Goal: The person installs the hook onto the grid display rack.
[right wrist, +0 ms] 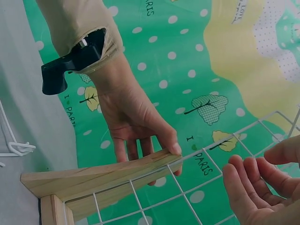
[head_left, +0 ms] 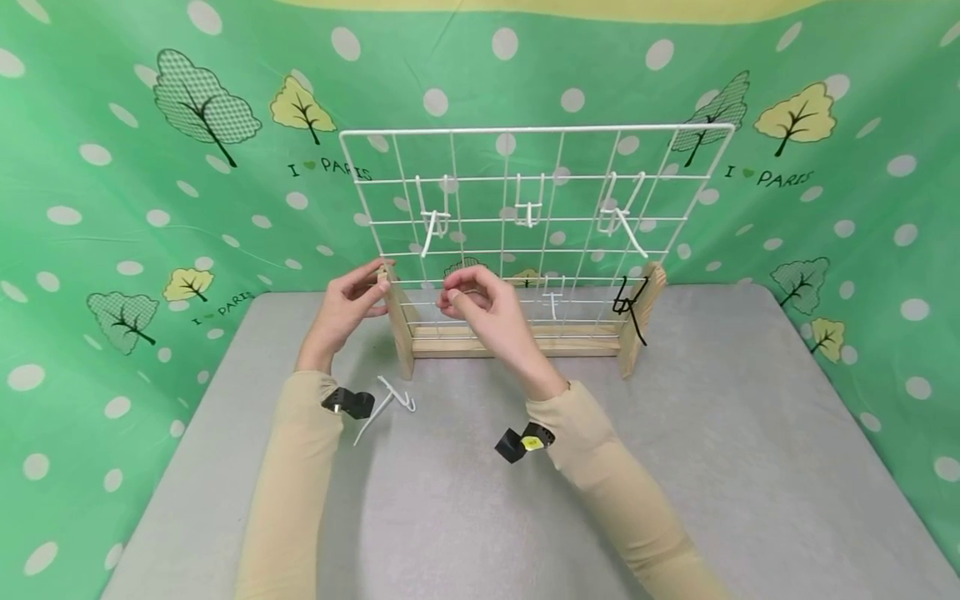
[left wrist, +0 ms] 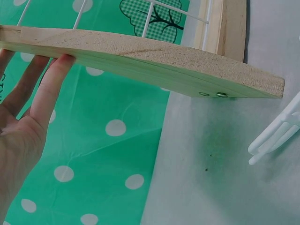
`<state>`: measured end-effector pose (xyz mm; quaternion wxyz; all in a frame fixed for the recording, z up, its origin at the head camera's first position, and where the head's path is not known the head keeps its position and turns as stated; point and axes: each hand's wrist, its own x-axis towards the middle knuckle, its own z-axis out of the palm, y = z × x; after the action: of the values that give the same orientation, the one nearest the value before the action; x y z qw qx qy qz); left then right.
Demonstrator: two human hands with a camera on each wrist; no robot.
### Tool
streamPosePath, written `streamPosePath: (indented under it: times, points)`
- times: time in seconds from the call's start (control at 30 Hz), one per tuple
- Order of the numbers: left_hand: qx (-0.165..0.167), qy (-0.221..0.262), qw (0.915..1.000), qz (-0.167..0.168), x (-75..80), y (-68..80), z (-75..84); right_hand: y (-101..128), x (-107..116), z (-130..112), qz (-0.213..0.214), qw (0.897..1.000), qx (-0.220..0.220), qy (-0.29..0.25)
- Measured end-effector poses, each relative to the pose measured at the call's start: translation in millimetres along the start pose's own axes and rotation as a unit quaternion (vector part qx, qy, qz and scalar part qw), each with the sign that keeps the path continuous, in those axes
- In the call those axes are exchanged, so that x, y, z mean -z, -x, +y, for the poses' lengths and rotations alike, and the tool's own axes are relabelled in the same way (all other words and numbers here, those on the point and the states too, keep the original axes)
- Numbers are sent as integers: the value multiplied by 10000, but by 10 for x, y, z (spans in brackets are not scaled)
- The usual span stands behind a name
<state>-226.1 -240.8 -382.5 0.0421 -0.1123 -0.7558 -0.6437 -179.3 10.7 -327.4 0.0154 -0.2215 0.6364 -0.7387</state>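
A white wire grid (head_left: 525, 130) stands upright in a wooden base with a foot at each end. My left hand (head_left: 348, 304) (left wrist: 28, 117) (right wrist: 136, 117) pinches the top of the left wooden foot (head_left: 401, 333) (left wrist: 164, 65) (right wrist: 93, 178), thumb on top and fingers underneath. My right hand (head_left: 480, 308) (right wrist: 253, 187) hovers at the grid's lower left with loosely curled fingers; nothing shows between them. A loose white hook (head_left: 386, 402) (left wrist: 276, 133) (right wrist: 14, 147) lies on the table just in front of the left foot.
Three white hooks (head_left: 528, 208) hang on the grid's upper rows, a small one lower down. A black hook (head_left: 628, 304) hangs by the right wooden foot (head_left: 641, 321). The grey table (head_left: 712, 467) is walled by a green spotted cloth (head_left: 112, 208).
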Motion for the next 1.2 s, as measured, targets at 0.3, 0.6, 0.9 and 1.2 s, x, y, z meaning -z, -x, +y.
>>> streamPosePath:
  times: [0.3, 0.6, 0.9, 1.2]
  points:
    - [-19, 115, 9999, -13, -4, 8, 17, 102, -14, 65, -188, 9997, -112, -46]
    - [4, 14, 10000, -2, 1, 7, 7, 186, -37, 149, -337, 9992, -175, -139]
    - [16, 59, 10000, 4, -5, 8, 19, 268, -36, 248, -453, 9986, -275, 95]
    - [65, 36, 10000, -45, 5, -1, 18, 355, -61, 314, -575, 9976, -391, 55]
